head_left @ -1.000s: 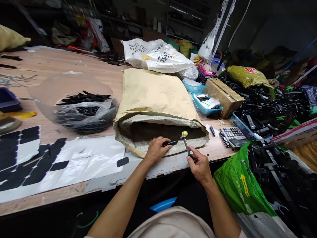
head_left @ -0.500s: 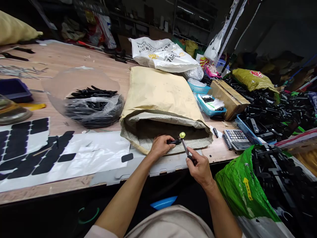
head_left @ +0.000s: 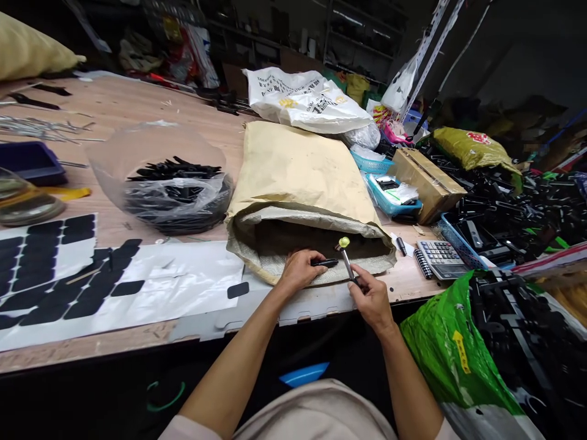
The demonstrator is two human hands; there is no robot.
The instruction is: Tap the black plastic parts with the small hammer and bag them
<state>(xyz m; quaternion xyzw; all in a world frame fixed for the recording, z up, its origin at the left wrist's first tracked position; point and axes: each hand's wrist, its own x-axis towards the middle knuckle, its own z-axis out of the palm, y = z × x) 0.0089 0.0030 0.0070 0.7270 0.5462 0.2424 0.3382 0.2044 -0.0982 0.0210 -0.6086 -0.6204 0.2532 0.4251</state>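
Note:
My right hand (head_left: 370, 300) is closed around the dark grip of a small hammer (head_left: 347, 264) with a metal shaft and a yellow-green tip, raised at the mouth of the sack. Pinched in my left hand (head_left: 300, 269) is a black plastic piece (head_left: 326, 263), held on the sack's lower lip. The hammer's tip is above and to the right of that piece, apart from it. The beige woven sack (head_left: 302, 162) lies on the bench with its mouth gaping toward me; its inside is dark.
Left of the sack, a clear plastic bag (head_left: 178, 211) holds many black parts. Black pads (head_left: 128, 288) lie on white sheets. On the right are a calculator (head_left: 440, 256), blue baskets (head_left: 392, 198), a cardboard box (head_left: 428, 183) and a green bag (head_left: 440, 336) of black parts.
The hammer's tip has lifted away from the black piece and shifted slightly right with my right hand. My left hand keeps its hold. The view has moved slightly.

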